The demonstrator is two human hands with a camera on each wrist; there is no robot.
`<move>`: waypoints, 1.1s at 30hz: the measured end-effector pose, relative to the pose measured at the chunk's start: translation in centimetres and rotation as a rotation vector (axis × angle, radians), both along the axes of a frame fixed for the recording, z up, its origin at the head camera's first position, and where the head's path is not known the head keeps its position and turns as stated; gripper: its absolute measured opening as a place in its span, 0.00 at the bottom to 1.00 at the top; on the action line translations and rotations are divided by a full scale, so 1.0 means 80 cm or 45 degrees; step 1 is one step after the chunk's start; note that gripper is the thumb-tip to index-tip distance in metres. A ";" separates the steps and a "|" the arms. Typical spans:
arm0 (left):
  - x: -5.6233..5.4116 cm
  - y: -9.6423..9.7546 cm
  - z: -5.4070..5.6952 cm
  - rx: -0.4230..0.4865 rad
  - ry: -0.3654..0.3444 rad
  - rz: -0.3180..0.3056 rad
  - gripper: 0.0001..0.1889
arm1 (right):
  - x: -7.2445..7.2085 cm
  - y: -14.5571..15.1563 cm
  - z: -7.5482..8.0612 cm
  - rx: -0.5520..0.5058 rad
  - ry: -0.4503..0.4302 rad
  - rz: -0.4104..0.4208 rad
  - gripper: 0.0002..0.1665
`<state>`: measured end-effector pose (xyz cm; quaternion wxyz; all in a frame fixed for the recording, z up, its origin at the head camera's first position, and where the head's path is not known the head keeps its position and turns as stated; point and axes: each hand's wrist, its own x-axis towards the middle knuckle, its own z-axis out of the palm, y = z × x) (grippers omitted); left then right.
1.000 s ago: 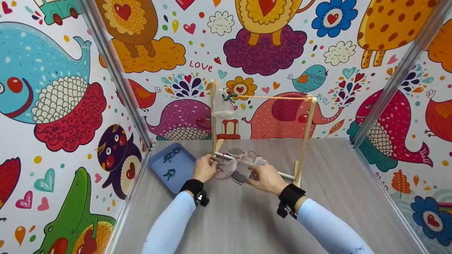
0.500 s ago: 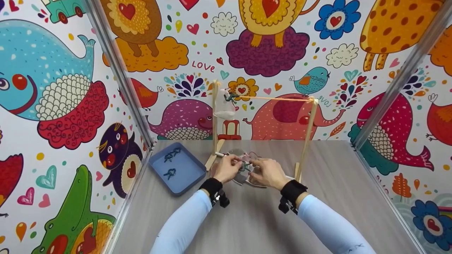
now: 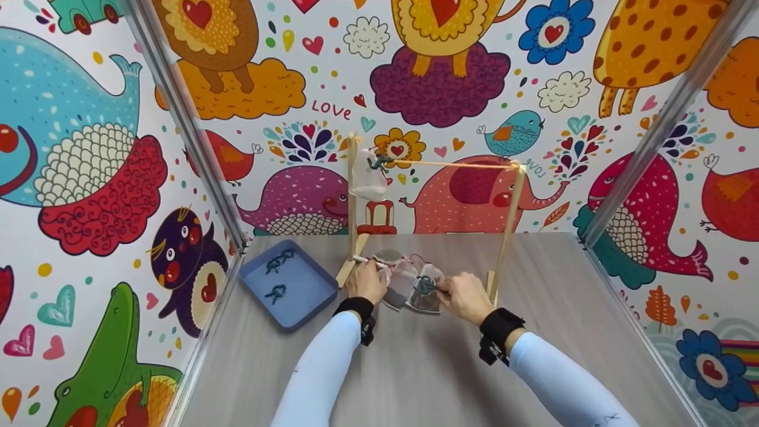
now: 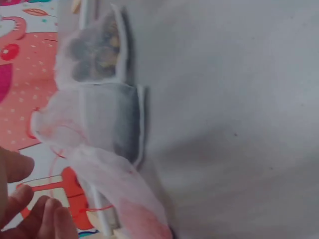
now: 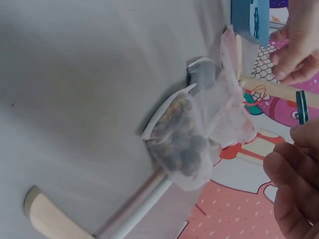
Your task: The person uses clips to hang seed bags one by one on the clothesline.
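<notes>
Several white mesh drawstring sachets with red strings lie together on the table under a wooden frame. One sachet (image 5: 177, 137) shows brown and yellow dried bits through its mesh; another sachet (image 4: 112, 119) holds something dark, and a pinkish sachet (image 4: 124, 194) lies nearest my left hand. My right hand (image 3: 467, 296) pinches a dark green clip (image 3: 426, 284) above the sachets; only its tip shows in the right wrist view. My left hand (image 3: 367, 281) is over the left end of the pile, its thumb and fingers apart with nothing visible between them.
The wooden frame (image 3: 513, 231) has an orange cord (image 3: 456, 163) across its top. At the cord's left end a white sachet (image 3: 369, 178) hangs by a green clip (image 3: 379, 161). A blue tray (image 3: 314, 296) with several green clips stands left. Patterned walls enclose the table.
Both hands met over the sachets half a second ago. Since then the green clip has come into the right hand's pinch, and the left hand has drawn away to the left.
</notes>
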<state>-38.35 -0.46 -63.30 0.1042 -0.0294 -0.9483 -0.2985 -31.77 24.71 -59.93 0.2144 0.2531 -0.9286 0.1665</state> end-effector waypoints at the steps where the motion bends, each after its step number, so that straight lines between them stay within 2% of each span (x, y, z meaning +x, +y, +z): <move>1: -0.001 0.000 -0.003 -0.048 -0.026 0.016 0.17 | 0.000 0.001 -0.002 -0.005 -0.001 0.011 0.15; 5: -0.002 -0.001 -0.020 -0.193 -0.116 0.078 0.27 | 0.001 0.006 -0.008 0.015 -0.013 0.029 0.18; 12: 0.011 -0.010 -0.061 -0.278 -0.138 0.245 0.35 | 0.009 0.013 -0.024 0.076 -0.057 0.044 0.17; 13: 0.014 -0.011 -0.067 -0.289 -0.149 0.250 0.35 | 0.010 0.013 -0.026 0.089 -0.060 0.043 0.18; 14: 0.013 -0.013 -0.080 -0.295 -0.139 0.259 0.31 | 0.011 0.014 -0.028 0.093 -0.069 0.043 0.17; 17: 0.015 -0.021 -0.103 -0.336 -0.140 0.277 0.12 | 0.015 0.014 -0.032 0.098 -0.067 0.045 0.17; 18: 0.017 -0.024 -0.106 -0.351 -0.135 0.286 0.08 | 0.015 0.014 -0.033 0.094 -0.069 0.051 0.17; 19: 0.018 -0.027 -0.107 -0.364 -0.125 0.294 0.08 | 0.015 0.013 -0.033 0.091 -0.074 0.057 0.17; 21: 0.020 -0.034 -0.106 -0.393 -0.060 0.313 0.12 | 0.015 0.013 -0.031 0.087 -0.078 0.065 0.18; 22: 0.018 -0.036 -0.103 -0.392 -0.033 0.314 0.12 | 0.014 0.013 -0.030 0.082 -0.086 0.064 0.18; 24: 0.017 -0.041 -0.082 -0.375 -0.020 0.292 0.12 | 0.011 0.013 -0.024 0.076 -0.106 0.053 0.19; 27: 0.001 -0.045 -0.052 -0.306 -0.009 0.220 0.08 | 0.003 0.011 -0.006 0.071 -0.136 0.010 0.17; 28: -0.002 -0.044 -0.032 -0.270 -0.041 0.182 0.07 | 0.001 0.011 0.002 0.060 -0.157 -0.013 0.15; 29: -0.007 -0.043 -0.019 -0.248 -0.032 0.150 0.06 | -0.002 0.010 0.012 0.052 -0.177 -0.035 0.14; 33: -0.023 -0.029 0.037 -0.146 0.086 0.013 0.08 | -0.021 0.010 0.059 0.006 -0.210 -0.118 0.12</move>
